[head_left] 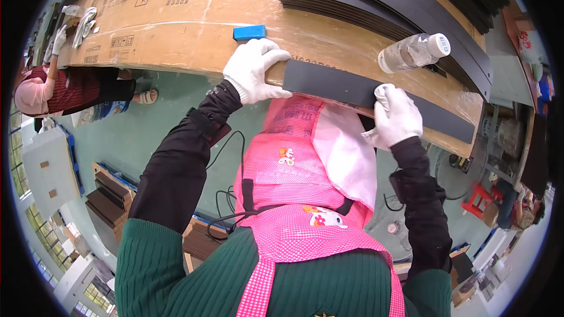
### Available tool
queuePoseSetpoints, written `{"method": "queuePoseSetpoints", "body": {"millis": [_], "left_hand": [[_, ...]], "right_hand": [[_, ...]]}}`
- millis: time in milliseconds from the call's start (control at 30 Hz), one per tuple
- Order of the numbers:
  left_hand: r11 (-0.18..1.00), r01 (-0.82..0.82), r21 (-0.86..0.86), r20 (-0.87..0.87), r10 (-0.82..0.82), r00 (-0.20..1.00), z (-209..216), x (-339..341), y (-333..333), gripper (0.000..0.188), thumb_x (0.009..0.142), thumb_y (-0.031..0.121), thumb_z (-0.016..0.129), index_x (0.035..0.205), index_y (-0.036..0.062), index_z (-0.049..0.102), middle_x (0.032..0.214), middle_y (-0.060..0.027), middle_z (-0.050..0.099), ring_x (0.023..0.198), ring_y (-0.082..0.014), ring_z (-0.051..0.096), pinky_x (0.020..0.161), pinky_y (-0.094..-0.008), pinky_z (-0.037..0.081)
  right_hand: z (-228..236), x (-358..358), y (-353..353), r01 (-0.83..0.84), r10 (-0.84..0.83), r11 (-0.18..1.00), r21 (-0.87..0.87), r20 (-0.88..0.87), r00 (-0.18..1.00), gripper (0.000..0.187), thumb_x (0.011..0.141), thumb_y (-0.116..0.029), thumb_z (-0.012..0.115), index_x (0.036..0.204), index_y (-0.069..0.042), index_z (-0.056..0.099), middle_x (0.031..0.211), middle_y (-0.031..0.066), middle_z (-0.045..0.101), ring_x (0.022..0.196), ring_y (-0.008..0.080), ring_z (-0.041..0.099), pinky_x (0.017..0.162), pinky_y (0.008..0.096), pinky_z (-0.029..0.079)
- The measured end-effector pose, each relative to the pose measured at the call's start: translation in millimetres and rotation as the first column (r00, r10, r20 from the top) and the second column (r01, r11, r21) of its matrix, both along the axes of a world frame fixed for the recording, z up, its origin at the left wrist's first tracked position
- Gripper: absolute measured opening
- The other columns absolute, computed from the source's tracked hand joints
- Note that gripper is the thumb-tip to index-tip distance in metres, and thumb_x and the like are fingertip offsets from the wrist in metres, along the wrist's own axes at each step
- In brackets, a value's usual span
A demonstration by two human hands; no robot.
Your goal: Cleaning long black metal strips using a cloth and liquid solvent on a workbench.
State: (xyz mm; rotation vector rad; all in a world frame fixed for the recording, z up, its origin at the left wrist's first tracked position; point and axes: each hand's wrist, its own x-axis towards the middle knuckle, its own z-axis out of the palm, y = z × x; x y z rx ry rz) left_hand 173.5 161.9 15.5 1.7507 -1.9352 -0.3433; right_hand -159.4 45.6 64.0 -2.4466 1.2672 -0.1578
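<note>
A long, flat dark grey strip point(335, 80) lies along the near edge of a cardboard-covered table, slanting down to the right. My left hand point(254, 73), in a white knitted glove, is at the strip's left end, thumb at the far corner and fingers at the near one. Farther right, my right hand point(397, 116), gloved the same way, is curled over the strip's near edge with its fingertips on the top face. Whether a bit of white cloth is also under those fingers cannot be made out. Just beyond my left hand sits a small blue block point(249, 33).
A clear plastic bottle point(414, 53) with a white cap lies beyond my right hand. Stacked dark panels point(376, 6) cover the table's far right. White gloves point(86, 26) lie at the far left, near another person point(64, 91). A red stool point(480, 199) stands at right.
</note>
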Motion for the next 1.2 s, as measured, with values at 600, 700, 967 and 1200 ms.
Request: {"method": "queuePoseSetpoints", "body": {"millis": [600, 700, 967, 1200], "left_hand": [[0.998, 0.038, -0.041, 0.054, -0.036, 0.998, 2, -13, -14, 0.075, 0.059, 0.033, 0.099, 0.124, 0.0096, 0.07, 0.121, -0.0137, 0.066, 0.117, -0.0364, 0.063, 0.105, -0.048, 0.051], [0.999, 0.021, 0.038, 0.122, -0.025, 0.992, 4, -8, 0, 0.074, 0.063, 0.026, 0.096, 0.129, 0.0085, 0.067, 0.123, -0.0161, 0.065, 0.12, -0.0373, 0.063, 0.105, -0.0488, 0.052], [0.992, -0.059, 0.113, 0.279, 0.025, 0.96, 62, -83, -42, 0.092, 0.072, 0.028, 0.096, 0.148, 0.0006, 0.053, 0.141, -0.0222, 0.061, 0.133, -0.0375, 0.06, 0.113, -0.0469, 0.048], [0.984, -0.172, -0.05, -0.779, 0.069, 0.623, -4, -178, -161, 0.062, 0.085, 0.006, 0.088, 0.14, 0.0033, 0.06, 0.12, -0.0053, 0.072, 0.108, -0.0164, 0.07, 0.101, -0.0355, 0.056]], "right_hand": [[-11, 25, -12, -0.12, 0.12, 0.993, 0.003, -0.065, 0.991, 0.023, 0.09, -0.023, 0.058, 0.102, -0.01, 0.072, 0.102, 0.0151, 0.075, 0.099, 0.0353, 0.074, 0.089, 0.0486, 0.059], [1, 17, 3, -0.143, 0.141, 0.987, 0.078, 0.033, 0.989, 0.028, 0.088, -0.026, 0.061, 0.106, -0.011, 0.075, 0.109, 0.0188, 0.077, 0.106, 0.0367, 0.075, 0.094, 0.049, 0.06], [-34, -340, -126, 0.899, -0.902, 0.431, -0.073, -0.007, 0.432, 0.045, 0.098, -0.042, 0.06, 0.118, -0.003, 0.07, 0.117, 0.0237, 0.076, 0.111, 0.041, 0.073, 0.096, 0.0499, 0.058], [-49, -300, -123, 0.793, -0.786, 0.609, 0.011, 0.139, 0.602, 0.046, 0.096, -0.049, 0.063, 0.115, -0.007, 0.068, 0.114, 0.0278, 0.073, 0.111, 0.0472, 0.069, 0.096, 0.0537, 0.054]]}}
